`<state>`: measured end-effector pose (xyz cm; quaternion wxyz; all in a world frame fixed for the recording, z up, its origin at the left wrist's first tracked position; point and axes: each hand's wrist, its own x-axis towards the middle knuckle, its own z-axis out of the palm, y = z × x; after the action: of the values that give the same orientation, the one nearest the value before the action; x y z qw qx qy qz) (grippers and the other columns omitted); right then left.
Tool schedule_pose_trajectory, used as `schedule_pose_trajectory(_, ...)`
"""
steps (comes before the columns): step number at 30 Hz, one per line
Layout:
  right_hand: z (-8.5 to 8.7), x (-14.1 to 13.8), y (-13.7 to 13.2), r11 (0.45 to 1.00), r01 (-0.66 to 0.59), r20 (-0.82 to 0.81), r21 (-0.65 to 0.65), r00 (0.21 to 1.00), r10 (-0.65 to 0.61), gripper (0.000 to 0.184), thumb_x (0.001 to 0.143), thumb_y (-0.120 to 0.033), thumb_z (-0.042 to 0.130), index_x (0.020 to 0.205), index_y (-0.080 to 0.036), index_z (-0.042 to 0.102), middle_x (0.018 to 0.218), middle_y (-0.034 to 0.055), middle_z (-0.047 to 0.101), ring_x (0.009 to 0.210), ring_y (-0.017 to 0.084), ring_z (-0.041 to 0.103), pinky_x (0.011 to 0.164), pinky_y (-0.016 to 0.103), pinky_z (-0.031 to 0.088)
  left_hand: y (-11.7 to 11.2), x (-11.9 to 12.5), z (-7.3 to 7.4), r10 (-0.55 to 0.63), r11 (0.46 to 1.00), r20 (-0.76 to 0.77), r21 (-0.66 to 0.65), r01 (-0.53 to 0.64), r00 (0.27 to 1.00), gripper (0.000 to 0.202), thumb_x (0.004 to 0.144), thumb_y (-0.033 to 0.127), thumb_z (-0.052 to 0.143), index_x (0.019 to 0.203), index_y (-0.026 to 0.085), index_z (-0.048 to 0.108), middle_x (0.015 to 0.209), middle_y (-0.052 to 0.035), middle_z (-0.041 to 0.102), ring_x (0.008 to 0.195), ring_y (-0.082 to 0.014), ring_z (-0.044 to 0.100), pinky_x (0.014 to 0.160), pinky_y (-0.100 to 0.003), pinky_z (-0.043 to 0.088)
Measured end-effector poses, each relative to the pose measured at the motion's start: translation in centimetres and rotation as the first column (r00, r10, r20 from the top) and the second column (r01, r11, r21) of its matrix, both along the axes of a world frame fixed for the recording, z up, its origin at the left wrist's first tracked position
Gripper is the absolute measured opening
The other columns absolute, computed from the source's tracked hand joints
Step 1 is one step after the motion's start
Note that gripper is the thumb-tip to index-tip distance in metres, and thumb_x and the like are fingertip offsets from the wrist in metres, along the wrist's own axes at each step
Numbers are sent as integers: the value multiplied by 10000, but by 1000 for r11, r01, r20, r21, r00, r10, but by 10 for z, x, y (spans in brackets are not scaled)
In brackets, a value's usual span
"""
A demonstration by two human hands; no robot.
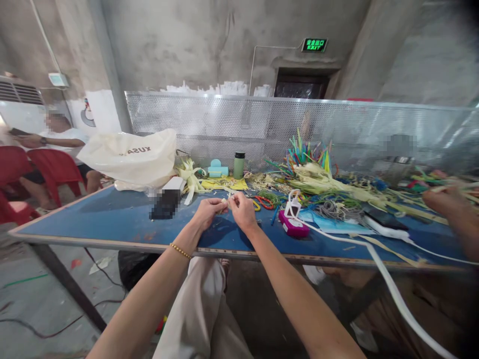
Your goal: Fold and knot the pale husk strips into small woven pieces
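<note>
My left hand (207, 210) and my right hand (243, 210) meet above the near side of the blue table (112, 219). Both pinch a small pale strip (225, 200) held between their fingertips. A gold bead bracelet (179, 250) circles my left wrist. Just right of my right hand lies a pink device (293, 227) with a white cable (374, 254). Yellow sheets and pale dried strips (224, 183) lie beyond my hands.
A white bag (130, 157), a blurred dark object (164, 204), a green bottle (238, 165) and a pile of coloured and pale strips (318, 174) sit on the table. Another person's hand (443, 199) works at the right. Someone sits on red chairs (52, 169) at left.
</note>
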<state>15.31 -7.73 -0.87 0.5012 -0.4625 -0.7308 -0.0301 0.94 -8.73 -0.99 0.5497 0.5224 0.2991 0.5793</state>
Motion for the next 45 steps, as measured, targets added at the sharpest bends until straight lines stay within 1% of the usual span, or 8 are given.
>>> schedule_pose_trajectory(13,0,1,3,991,80,-87,-106,992,-89,223,873,-299,551,672,-201,555,651,19,645,612,165,541,643,279,336,5,0,-3,80,996,-13,39,-79,997,270,515,338,858,626,131,724,607,-38,640,578,-127,548,597,-267,410)
schedule_pose_trajectory(18,6,6,-5,964,241,-78,108,969,-234,207,927,-288,483,821,-178,622,861,78,677,836,206,563,762,310,323,7,-1,-3,164,986,49,-18,-163,985,256,482,310,851,570,133,689,554,-19,603,544,-122,536,585,-271,421)
schedule_pose_trajectory(20,7,5,-8,966,212,-2,144,977,-214,248,938,-301,475,778,-178,619,817,78,659,828,205,557,765,314,321,8,-2,-3,188,982,80,-44,-185,979,248,480,292,847,559,131,675,544,-17,591,534,-119,532,573,-270,411)
schedule_pose_trajectory(24,3,1,-7,993,105,156,58,981,-113,273,897,-310,558,664,-186,629,736,64,652,765,193,566,721,302,334,8,-4,-2,161,985,149,-83,-150,976,268,461,264,860,601,123,680,596,-30,615,584,-135,570,598,-275,418)
schedule_pose_trajectory(30,-2,-1,-3,997,-17,109,-73,994,25,172,821,-250,644,665,-187,674,725,37,669,662,153,577,650,257,373,8,-5,-3,138,989,112,-67,-131,984,293,475,295,862,548,120,639,534,-13,571,532,-106,516,558,-255,379)
schedule_pose_trajectory(37,-2,-1,-3,991,-97,103,-92,989,106,225,827,-270,624,621,-190,667,672,29,685,631,151,578,624,250,373,7,-4,-2,149,989,85,-36,-147,985,280,493,292,843,515,124,620,502,5,537,496,-86,466,542,-253,367)
schedule_pose_trajectory(43,4,12,2,984,166,-65,59,985,-162,301,892,-332,513,689,-169,665,761,82,684,737,188,582,715,283,403,4,-4,-1,147,989,60,-40,-145,987,268,485,298,840,549,122,649,536,-16,581,507,-97,484,549,-258,395)
schedule_pose_trajectory(45,5,15,3,981,187,-55,47,981,-185,270,875,-321,527,700,-173,671,800,92,694,798,209,594,765,304,414,5,-4,-1,144,989,63,-46,-141,988,267,488,297,839,553,123,647,546,-23,593,506,-99,490,549,-260,400)
